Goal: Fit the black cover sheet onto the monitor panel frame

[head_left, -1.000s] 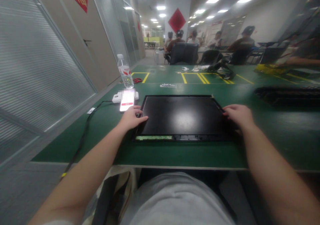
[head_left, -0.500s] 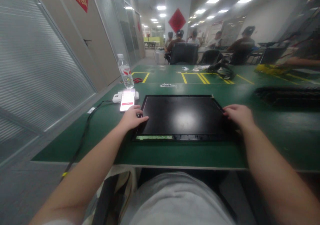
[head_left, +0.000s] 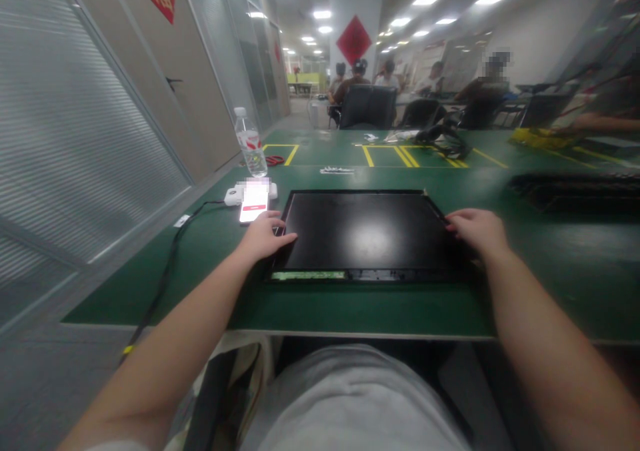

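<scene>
A black display panel (head_left: 360, 231) lies screen up on the green table in front of me, with a green circuit strip (head_left: 310, 275) showing along its near edge. My left hand (head_left: 263, 235) grips the panel's left edge, its thumb resting over the screen border and its fingers at the side. On the opposite side, my right hand (head_left: 480, 231) is closed at the right edge, thumb and fingertips together on the frame. The undersides of both grips are hidden.
Beyond my left hand lie a lit phone (head_left: 254, 204) and a white power strip (head_left: 231, 195) with a black cable (head_left: 173, 251). A water bottle (head_left: 251, 145) stands behind them, near red-handled scissors (head_left: 275, 161). Dark panels (head_left: 575, 194) sit at right. Several people sit farther back.
</scene>
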The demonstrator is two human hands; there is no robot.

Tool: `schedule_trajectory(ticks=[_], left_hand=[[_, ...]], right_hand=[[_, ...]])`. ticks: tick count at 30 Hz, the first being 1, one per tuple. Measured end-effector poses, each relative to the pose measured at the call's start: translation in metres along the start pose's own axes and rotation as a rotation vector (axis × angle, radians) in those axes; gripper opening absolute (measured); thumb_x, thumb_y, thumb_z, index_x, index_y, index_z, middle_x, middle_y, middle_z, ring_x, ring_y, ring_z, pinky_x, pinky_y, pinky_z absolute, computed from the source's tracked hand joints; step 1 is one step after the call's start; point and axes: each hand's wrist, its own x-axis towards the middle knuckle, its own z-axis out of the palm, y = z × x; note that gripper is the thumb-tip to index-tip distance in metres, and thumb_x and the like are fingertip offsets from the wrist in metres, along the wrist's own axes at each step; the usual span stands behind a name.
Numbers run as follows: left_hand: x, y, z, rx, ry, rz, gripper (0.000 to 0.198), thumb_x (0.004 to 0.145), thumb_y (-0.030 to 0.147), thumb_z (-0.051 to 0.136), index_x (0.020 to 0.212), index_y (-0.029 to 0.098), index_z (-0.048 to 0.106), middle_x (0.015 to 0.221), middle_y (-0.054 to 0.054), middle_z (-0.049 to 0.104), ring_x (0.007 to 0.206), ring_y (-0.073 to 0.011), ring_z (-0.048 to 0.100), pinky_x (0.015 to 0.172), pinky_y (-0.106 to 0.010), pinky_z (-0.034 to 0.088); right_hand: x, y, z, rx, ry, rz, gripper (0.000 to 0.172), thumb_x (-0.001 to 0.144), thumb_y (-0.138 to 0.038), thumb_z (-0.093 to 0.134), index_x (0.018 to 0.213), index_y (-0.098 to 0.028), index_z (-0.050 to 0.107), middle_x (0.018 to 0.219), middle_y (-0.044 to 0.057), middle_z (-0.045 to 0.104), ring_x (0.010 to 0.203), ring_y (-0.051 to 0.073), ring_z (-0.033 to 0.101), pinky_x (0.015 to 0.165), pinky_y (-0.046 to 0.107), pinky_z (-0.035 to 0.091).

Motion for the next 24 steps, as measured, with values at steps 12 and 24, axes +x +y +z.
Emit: schedule_trajectory(ticks=[12,24], left_hand=[[0.0009,-0.0039,0.0025,0.007,0.017,0.036,0.044,0.076,0.056,0.075,0.097,0.017,0.081,0.137,-0.016,0.065,0.128,-0.0376,0.061,0.114,-0.048,0.046],[0.0010,-0.0045,0.0029,0.010,-0.002,0.038,0.047,0.076,0.058,0.073,0.099,0.017,0.080,0.138,-0.016,0.063,0.129,-0.0362,0.060,0.115,-0.046,0.045]], right_hand=[[0.0019,0.0021,0.0017,-0.003,0.016,-0.016,0.022,0.079,-0.023,0.061,0.090,-0.022,0.080,0.074,0.003,0.076,0.062,0.020,0.068,0.070,0.033,0.054],[-0.0002,0.0004,0.0009,0.008,0.011,-0.022,0.023,0.077,-0.025,0.060,0.089,-0.022,0.079,0.075,0.004,0.077,0.063,0.020,0.068,0.071,0.034,0.054]])
